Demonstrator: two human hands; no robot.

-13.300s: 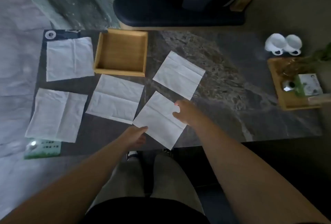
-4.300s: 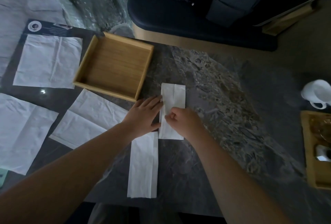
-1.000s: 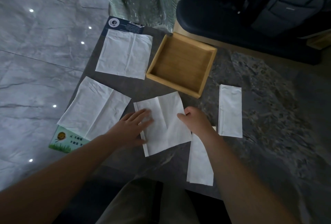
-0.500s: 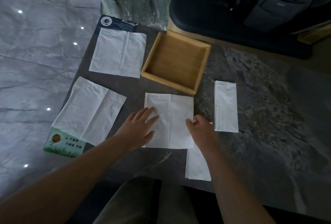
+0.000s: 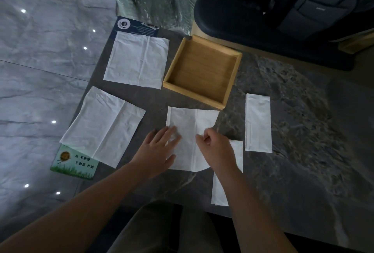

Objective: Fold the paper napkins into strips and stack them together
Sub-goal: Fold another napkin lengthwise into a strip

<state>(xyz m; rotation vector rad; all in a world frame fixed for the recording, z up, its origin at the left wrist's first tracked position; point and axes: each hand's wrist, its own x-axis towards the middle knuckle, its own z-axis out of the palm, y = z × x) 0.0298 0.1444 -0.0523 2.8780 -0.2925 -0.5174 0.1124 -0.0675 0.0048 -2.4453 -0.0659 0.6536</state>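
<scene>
A dark marbled table [image 5: 293,131] carries everything here. Near its front edge, about the middle, lies an unfolded paper napkin [image 5: 190,123] with a crease running down its centre. The left hand [image 5: 155,151] lies flat on the napkin's left part, fingers spread, pinning it down without gripping. The right hand [image 5: 216,147] has pinched the napkin's right side between thumb and fingers and lifted it off the table, so that this edge curls up and inward toward the crease.

Under the right wrist, a folded strip [image 5: 222,190] reaches to the front edge of the table. A second folded strip [image 5: 258,123] lies just beside it to the right, apart from it, its long side running front to back.

A wooden tray [image 5: 228,82] sits just behind the napkin being worked, nothing inside it. Toward the table's left edge lie two more unfolded napkins: one [image 5: 137,60] at the far left corner, partly covering a dark card [image 5: 133,27], the other [image 5: 103,125] closer to the front, overlapping a green card [image 5: 74,165] that juts past the left edge.
</scene>
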